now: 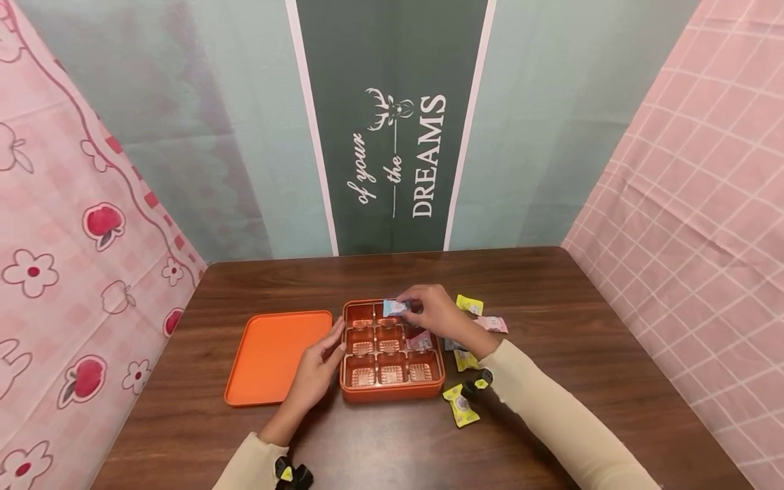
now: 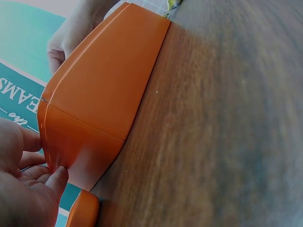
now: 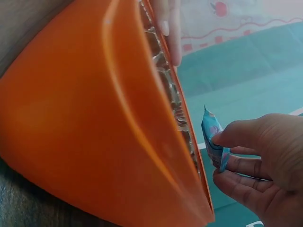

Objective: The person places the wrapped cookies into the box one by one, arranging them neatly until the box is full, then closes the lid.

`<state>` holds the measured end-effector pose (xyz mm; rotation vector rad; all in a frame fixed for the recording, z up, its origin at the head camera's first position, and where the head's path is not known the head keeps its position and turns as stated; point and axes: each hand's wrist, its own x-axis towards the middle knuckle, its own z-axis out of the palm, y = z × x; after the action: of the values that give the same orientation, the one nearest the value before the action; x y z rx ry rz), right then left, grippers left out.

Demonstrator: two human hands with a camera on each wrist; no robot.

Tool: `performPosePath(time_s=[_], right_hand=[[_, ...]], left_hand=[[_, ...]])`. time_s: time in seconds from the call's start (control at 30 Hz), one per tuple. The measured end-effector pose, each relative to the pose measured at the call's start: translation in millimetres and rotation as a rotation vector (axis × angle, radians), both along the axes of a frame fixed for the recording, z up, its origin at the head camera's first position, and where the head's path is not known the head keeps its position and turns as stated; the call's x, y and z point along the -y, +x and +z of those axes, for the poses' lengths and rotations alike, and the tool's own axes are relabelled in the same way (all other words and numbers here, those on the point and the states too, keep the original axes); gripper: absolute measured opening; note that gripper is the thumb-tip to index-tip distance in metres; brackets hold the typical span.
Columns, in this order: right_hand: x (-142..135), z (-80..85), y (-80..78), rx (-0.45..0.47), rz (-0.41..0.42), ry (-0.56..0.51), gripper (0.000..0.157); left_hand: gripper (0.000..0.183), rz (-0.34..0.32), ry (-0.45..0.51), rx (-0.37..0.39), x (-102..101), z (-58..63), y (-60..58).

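Observation:
An orange box (image 1: 392,393) with a shiny divided insert stands mid-table. My right hand (image 1: 436,312) pinches a small blue wrapped candy (image 1: 395,307) between thumb and fingers, over the box's back row near the middle compartment. In the right wrist view that blue candy (image 3: 215,139) is held just beyond the rim, apart from it. A pink wrapped candy (image 1: 420,341) lies in the right compartment of the middle row. My left hand (image 1: 320,367) rests its fingers against the box's left side; the left wrist view shows thumb and fingertips touching the orange wall (image 2: 94,90).
An orange lid (image 1: 278,357) lies flat left of the box. Right of it are several wrapped candies: yellow ones (image 1: 462,406) and a pink one (image 1: 493,324), some partly behind my right forearm. Curtains hang behind the wooden table (image 1: 380,449) and on both sides.

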<state>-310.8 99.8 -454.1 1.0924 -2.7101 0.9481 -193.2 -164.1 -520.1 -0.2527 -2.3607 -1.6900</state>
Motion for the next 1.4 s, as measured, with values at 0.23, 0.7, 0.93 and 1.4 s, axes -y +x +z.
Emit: performPosePath(time_s=[0.23, 0.7, 0.93, 1.4], right_hand=[[5, -2.0, -3.1, -0.030, 0.025, 0.059, 0.024], [15, 1.7, -4.2, -0.101, 0.047, 0.189, 0.021], [21, 2.9, -4.2, -0.080, 0.038, 0.222, 0.024], [33, 0.9, -0.8, -0.061, 0.049, 0.248, 0.025]], left_hand=[[0.046, -0.009, -0.014, -0.016, 0, -1.5, -2.2], [0.046, 0.003, 0.002, -0.014, -2, -2.5, -1.8], [0.044, 0.012, 0.009, -0.020, -8, 16.6, 5.4], [0.044, 0.014, 0.011, -0.024, -10, 28.4, 11.8]])
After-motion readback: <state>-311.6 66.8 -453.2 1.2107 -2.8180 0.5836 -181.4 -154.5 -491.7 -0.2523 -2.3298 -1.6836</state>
